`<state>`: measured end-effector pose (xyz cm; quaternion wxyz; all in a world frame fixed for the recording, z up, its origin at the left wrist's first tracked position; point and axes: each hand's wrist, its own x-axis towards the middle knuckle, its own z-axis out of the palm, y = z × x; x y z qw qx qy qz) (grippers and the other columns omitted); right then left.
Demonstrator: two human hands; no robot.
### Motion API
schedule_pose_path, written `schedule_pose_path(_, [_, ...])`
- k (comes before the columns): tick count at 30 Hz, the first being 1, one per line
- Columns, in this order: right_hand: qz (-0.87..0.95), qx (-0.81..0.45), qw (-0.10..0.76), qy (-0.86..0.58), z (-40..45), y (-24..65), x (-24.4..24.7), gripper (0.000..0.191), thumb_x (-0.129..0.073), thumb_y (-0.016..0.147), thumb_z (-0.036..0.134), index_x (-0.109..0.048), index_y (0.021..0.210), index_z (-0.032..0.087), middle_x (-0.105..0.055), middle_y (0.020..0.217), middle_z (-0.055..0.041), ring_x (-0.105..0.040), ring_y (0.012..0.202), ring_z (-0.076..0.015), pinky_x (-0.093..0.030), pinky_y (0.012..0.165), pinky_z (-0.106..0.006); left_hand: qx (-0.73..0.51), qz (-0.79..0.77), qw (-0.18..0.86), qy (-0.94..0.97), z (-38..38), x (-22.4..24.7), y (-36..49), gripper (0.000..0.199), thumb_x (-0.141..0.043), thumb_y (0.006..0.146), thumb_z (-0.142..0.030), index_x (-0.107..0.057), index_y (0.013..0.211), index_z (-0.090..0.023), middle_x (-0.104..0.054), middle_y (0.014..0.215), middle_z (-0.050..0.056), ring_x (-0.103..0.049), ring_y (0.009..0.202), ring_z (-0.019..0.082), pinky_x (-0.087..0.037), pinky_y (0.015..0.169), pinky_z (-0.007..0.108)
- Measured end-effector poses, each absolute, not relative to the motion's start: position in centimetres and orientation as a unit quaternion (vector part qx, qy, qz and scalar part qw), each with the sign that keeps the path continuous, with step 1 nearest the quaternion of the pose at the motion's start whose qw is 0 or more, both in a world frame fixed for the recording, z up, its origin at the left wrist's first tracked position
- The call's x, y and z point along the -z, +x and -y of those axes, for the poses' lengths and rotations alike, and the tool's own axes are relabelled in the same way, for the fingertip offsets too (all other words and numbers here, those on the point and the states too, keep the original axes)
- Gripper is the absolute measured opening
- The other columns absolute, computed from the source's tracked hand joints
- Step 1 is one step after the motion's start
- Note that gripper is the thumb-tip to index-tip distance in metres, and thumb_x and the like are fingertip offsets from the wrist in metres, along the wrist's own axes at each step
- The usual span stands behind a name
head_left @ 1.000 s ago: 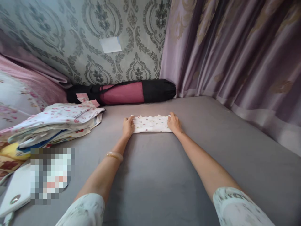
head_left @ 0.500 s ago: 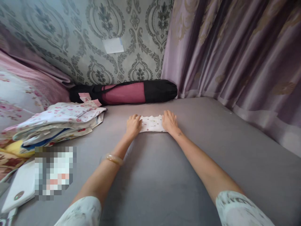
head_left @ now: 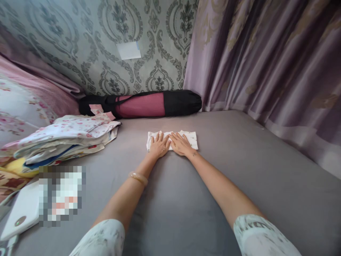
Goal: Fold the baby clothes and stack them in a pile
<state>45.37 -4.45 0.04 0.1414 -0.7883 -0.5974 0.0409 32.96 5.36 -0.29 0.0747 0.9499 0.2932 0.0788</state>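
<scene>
And here both palms are laid flat on the folded white cloth point(head_left: 193, 138), which is set out on the grey sheet point(head_left: 170, 199), in the middle of the scene, towards the far side. The left hand point(head_left: 160, 145) is spread over the left half, the right hand point(head_left: 180, 143) over the right half, with the two angled inwards near the middle; whether the thumbs are touching cannot be told. Fingers are stretched out, nothing is gripped, and the cloth is only pressed from above. Its two ends are left showing, one on each side. A smoothing step, by the look of it: the folded cloth is being flattened. For the next move, light, even pressure seems to be called for, drawn outwards from the centre, so that the folded layers are not dragged askew.

Off to the left, a pile of clothes point(head_left: 66, 133) is stacked, well apart from the hands. At the far side, a long black-and-pink bag point(head_left: 141, 105) is laid by the wall point(head_left: 149, 42).
</scene>
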Motion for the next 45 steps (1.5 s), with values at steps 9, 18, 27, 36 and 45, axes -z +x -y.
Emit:
schedule_pose_path(9, [0.506, -0.01, 0.123, -0.854, 5.2, 46.3, 0.2, 0.057, -0.026, 0.099, 0.038, -0.035, 0.148, 0.011, -0.031, 0.156, -0.0113, -0.022, 0.144, -0.0259, -0.012, 0.117, -0.047, -0.059, -0.419, 0.092, 0.901, -6.1, 0.3, 33.0, 0.071, -0.023, 0.094, -0.059, -0.031, 0.15, -0.016, -0.027, 0.157, 0.015, -0.019, 0.146, 0.032, -0.017, 0.115, 0.054])
schedule_pose_path(18, [0.444, -0.005, 0.106, -0.89, 5.8, 46.9, 0.4, 0.06, -0.021, 0.099, 0.043, -0.032, 0.15, 0.013, -0.031, 0.156, -0.0111, -0.022, 0.144, -0.0258, -0.011, 0.116, -0.047, -0.089, -0.47, 0.073, 0.875, -7.4, 1.1, 31.2, 0.069, -0.024, 0.095, -0.053, -0.036, 0.147, -0.01, -0.03, 0.155, 0.02, -0.028, 0.143, 0.032, -0.023, 0.115, 0.047])
schedule_pose_path(27, [0.443, -0.014, 0.114, -0.889, 5.7, 47.0, 0.2, 0.06, -0.02, 0.1, 0.042, -0.032, 0.15, 0.013, -0.032, 0.155, -0.0117, -0.022, 0.144, -0.026, -0.011, 0.116, -0.048, -0.087, -0.469, 0.091, 0.874, -7.6, 0.9, 31.2, 0.068, -0.026, 0.095, -0.052, -0.036, 0.147, -0.01, -0.029, 0.155, 0.02, -0.027, 0.143, 0.033, -0.023, 0.115, 0.051])
schedule_pose_path(36, [0.393, 0.019, 0.133, -0.909, 5.8, 47.1, -0.2, 0.066, -0.019, 0.099, 0.041, -0.032, 0.147, -0.002, -0.026, 0.156, -0.0188, -0.018, 0.145, -0.0287, -0.01, 0.117, -0.045, -0.136, -0.432, 0.025, 0.891, -7.3, 0.4, 31.7, 0.067, -0.022, 0.097, -0.047, -0.04, 0.144, -0.002, -0.032, 0.153, 0.02, -0.025, 0.145, 0.03, -0.018, 0.118, 0.046])
schedule_pose_path(45, [0.389, -0.006, 0.116, -0.914, 6.1, 47.2, 0.5, 0.066, -0.021, 0.099, 0.041, -0.03, 0.148, -0.003, -0.028, 0.156, -0.0182, -0.019, 0.145, -0.0293, -0.015, 0.117, -0.04, -0.071, -0.443, 0.062, 0.892, -7.8, 1.2, 31.3, 0.071, -0.02, 0.097, -0.05, -0.032, 0.148, -0.002, -0.026, 0.156, 0.02, -0.024, 0.145, 0.031, -0.022, 0.117, 0.045])
